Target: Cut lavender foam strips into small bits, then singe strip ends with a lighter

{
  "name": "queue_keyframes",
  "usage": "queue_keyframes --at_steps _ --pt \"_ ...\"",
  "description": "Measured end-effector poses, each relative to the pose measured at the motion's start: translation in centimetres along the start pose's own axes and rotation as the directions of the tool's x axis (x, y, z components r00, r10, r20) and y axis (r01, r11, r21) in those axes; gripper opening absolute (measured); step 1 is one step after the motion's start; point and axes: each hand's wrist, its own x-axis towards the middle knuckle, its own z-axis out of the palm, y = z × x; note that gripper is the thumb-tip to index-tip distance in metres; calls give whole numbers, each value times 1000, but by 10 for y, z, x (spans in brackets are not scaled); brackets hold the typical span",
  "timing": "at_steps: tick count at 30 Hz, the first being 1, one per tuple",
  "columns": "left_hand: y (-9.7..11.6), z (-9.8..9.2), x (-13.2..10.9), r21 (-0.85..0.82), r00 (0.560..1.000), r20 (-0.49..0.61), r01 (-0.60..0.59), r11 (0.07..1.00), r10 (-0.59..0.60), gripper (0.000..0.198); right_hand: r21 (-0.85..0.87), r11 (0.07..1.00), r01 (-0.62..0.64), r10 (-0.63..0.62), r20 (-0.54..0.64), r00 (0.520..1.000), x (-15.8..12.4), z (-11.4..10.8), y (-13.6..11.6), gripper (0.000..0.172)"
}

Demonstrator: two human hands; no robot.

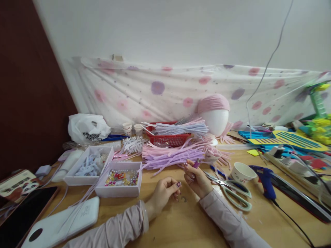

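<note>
My right hand (197,179) is closed around a small purple lighter (197,163), whose metal top points up. To its left, my left hand (163,193) is held low over the wooden table with thumb and fingers pinched together; whatever they may hold is too small to make out. The two hands are close but apart. Just beyond them lies a bundle of lilac pipe cleaners (173,158), with pink pipe cleaners (152,151) behind it. Scissors (232,193) with pale green handles rest beside my right wrist.
White boxes hold beads (121,177) and pale fuzzy pieces (90,163) on the left. A white power bank (64,224) lies nearer. Behind stand a red basket (168,140) and a white mannequin head (214,120). A paper cup (242,173) and blue glue gun (266,181) are right.
</note>
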Motion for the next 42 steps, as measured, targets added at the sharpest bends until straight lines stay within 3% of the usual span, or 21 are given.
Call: queue_keyframes --at_steps 9,18,21,24,32,38,42 --pt "-3 0 -2 48 1000 8 1 999 -2 33 -26 999 39 -37 61 997 -4 -3 -8 35" --pt "-5 -7 0 -21 999 -6 33 999 -34 31 -369 929 -20 54 83 995 -6 -9 -5 31" --pt "-3 -8 1 -42 999 -21 41 998 -42 31 -589 804 81 -81 28 996 -11 -15 -2 32" --pt "-4 -8 1 -11 998 -40 50 999 -50 33 -765 610 208 -201 104 974 -18 -25 -2 26" --pt "-3 -2 -3 165 999 27 28 986 -33 33 -886 277 372 -378 256 890 -29 -35 2 40" --pt "-1 -4 -3 190 999 12 42 981 -45 33 -862 141 487 -303 430 850 -33 -35 12 14" --pt "0 -1 -3 215 999 21 31 976 -36 34 -869 140 475 -309 417 855 -32 -35 14 18"
